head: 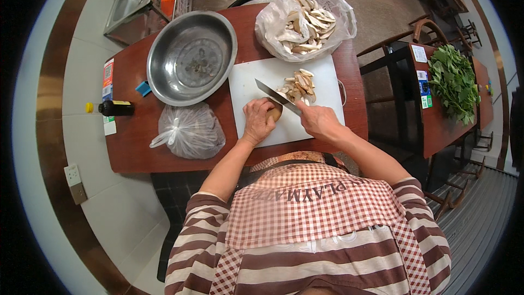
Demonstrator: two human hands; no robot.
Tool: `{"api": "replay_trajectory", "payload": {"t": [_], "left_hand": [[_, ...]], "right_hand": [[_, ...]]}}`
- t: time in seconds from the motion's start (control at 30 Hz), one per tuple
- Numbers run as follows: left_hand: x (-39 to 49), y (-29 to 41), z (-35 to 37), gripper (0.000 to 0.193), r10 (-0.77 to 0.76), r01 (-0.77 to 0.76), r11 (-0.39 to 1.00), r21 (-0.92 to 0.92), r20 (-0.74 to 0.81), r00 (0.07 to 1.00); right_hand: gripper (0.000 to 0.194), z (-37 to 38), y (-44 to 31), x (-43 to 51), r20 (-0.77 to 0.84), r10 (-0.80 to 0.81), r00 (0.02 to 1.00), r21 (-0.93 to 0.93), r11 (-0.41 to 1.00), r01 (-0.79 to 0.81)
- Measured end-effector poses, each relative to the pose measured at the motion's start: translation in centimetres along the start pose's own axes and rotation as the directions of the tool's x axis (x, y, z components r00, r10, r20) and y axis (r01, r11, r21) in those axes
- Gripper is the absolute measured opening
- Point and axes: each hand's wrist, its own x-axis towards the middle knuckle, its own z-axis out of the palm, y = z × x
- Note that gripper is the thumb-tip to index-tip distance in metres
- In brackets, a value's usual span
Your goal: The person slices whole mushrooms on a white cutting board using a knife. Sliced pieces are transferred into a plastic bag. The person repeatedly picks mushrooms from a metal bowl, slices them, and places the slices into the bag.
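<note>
My left hand (pixel 258 119) holds a brown mushroom (pixel 274 113) down on a white cutting board (pixel 246 82). In my right hand (pixel 321 119) is the handle of a kitchen knife (pixel 275 94), its blade slanting up to the left over the mushroom. Sliced mushroom pieces (pixel 302 84) lie in a pile on the board, just beyond the blade. At the board's far edge stands an open clear plastic bag (pixel 268 35) full of mushroom slices. My fingers hide part of the held mushroom and the knife handle.
A steel basin (pixel 153 63) is left of the board, with a tied plastic bag (pixel 192 133) in front of it. Further left lie a small blue object (pixel 143 89) and a dark bottle (pixel 118 108). Leafy greens (pixel 452 82) rest on another table at right.
</note>
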Motion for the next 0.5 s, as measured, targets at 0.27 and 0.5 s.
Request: {"api": "replay_trajectory", "payload": {"t": [0.27, 0.5], "left_hand": [[0.3, 0.0, 0.0, 0.036, -0.013, 0.012, 1.0, 0.025, 0.011, 1.0], [-0.2, -0.3, -0.2, 0.039, 0.003, -0.004, 1.0, -0.008, -0.008, 1.0]], "right_hand": [[0.026, 0.5, -0.1, -2.1, 0.025, 0.014, 1.0, 0.027, 1.0, -0.015], [0.024, 2.7, -0.2, 1.8, -0.021, 0.03, 0.999, 0.045, 0.999, -0.029]]}}
